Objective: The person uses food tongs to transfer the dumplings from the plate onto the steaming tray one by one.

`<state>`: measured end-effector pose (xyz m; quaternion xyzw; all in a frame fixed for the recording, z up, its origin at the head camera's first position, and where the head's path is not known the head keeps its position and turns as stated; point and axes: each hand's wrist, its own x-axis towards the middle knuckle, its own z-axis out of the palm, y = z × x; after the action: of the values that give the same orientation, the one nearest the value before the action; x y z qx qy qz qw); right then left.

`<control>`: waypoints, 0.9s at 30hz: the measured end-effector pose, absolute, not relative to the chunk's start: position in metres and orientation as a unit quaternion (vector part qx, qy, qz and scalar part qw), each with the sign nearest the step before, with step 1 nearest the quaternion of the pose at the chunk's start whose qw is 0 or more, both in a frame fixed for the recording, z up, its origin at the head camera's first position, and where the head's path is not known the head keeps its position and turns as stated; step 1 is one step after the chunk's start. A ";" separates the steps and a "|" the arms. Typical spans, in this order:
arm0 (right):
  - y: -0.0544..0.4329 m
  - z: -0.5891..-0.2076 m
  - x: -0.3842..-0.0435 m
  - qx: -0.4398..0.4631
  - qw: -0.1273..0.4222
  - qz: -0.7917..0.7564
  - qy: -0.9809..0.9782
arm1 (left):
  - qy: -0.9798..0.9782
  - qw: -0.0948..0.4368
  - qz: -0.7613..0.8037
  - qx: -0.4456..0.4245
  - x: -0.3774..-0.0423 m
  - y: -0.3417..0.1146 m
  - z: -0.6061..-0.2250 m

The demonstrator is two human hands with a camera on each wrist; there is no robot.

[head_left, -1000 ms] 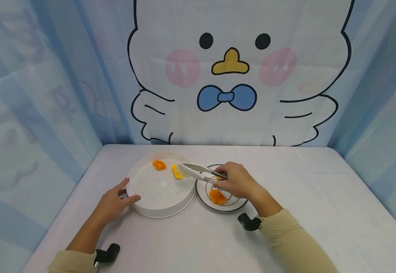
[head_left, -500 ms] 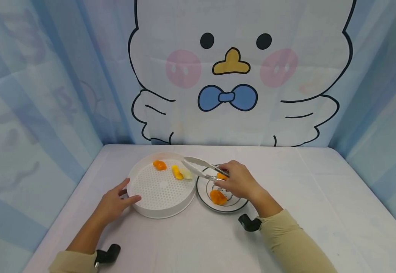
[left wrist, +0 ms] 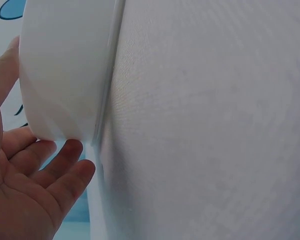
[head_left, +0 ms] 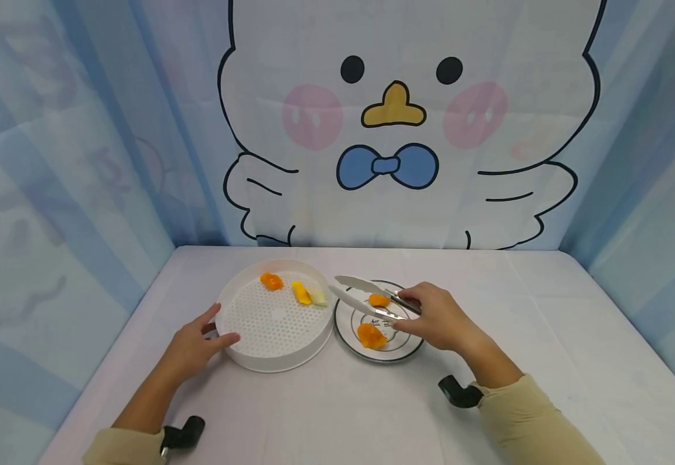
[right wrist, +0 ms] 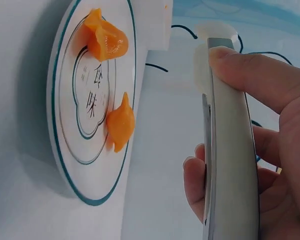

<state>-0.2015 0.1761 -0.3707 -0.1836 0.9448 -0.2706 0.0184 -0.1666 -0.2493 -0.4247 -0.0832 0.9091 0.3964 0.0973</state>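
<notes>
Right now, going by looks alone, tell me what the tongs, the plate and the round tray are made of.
Tongs: satin metal handles, probably steel, judging by their grey sheen; the whitish tips could be plastic or silicone.
Plate: likely glazed ceramic, smooth and white with printed rings, though melamine is possible.
Round tray: probably white plastic, given its smooth, molded-looking wall.

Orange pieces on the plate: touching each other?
Apart. The right wrist view shows it plainly: a printed stretch of plate lies between the upper orange piece and the lower orange piece.
</notes>
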 end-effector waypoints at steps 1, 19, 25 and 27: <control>0.179 -0.371 -0.199 -0.182 0.021 -0.270 0.945 | 0.909 0.096 0.396 -0.082 -0.167 -0.249 -0.425; 0.217 -0.392 -0.169 -0.175 0.025 -0.247 0.953 | 0.910 0.096 0.396 -0.080 -0.167 -0.250 -0.427; 0.224 -0.397 -0.164 -0.173 0.028 -0.243 0.954 | 0.909 0.099 0.396 -0.082 -0.169 -0.251 -0.427; 0.226 -0.399 -0.163 -0.170 0.032 -0.240 0.955 | 0.909 0.100 0.395 -0.084 -0.169 -0.251 -0.427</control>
<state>-0.1628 0.2257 -0.3986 -0.1696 0.9552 -0.2404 0.0316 -0.1689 -0.2509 -0.4269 -0.0840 0.9095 0.3947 0.0998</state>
